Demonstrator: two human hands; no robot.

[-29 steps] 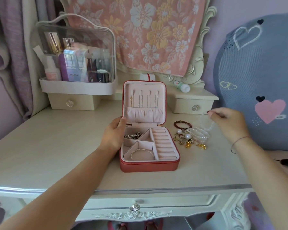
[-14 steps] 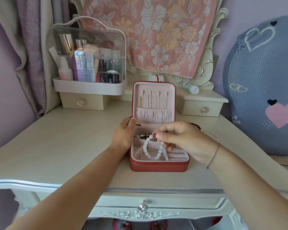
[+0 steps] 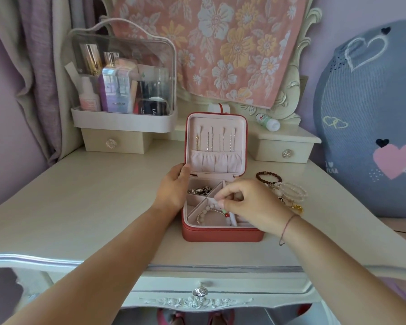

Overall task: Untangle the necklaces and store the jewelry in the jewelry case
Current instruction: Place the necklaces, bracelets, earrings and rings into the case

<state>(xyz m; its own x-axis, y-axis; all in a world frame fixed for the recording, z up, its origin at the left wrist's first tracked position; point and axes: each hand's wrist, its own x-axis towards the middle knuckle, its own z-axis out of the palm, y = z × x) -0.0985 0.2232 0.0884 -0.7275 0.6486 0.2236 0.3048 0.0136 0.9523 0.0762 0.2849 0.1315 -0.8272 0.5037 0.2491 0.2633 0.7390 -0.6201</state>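
A red jewelry case point(image 3: 222, 235) stands open on the cream dressing table point(image 3: 99, 207), its pink lid upright with several thin necklaces point(image 3: 217, 141) hung inside. My left hand point(image 3: 174, 187) grips the case's left edge near the hinge. My right hand point(image 3: 251, 202) hovers over the tray and pinches a pale beaded bracelet point(image 3: 212, 205), lowering it into the front compartment onto a thin gold bangle point(image 3: 203, 216). Silver pieces point(image 3: 199, 190) lie in the back-left compartment. To the right of the case sits a pile of bracelets point(image 3: 288, 193) with a dark bead bracelet point(image 3: 267, 177).
A clear-lidded cosmetics box point(image 3: 122, 90) stands at the back left on a small drawer unit. A second small drawer unit point(image 3: 284, 148) with a white bottle point(image 3: 268, 123) is at the back right. A floral cloth hangs behind. A blue cushion point(image 3: 370, 113) leans at the right.
My right hand took the pale bracelet from the pile at the right, carried it over the case, and has now lowered it into the front compartment. My left hand stayed on the case.
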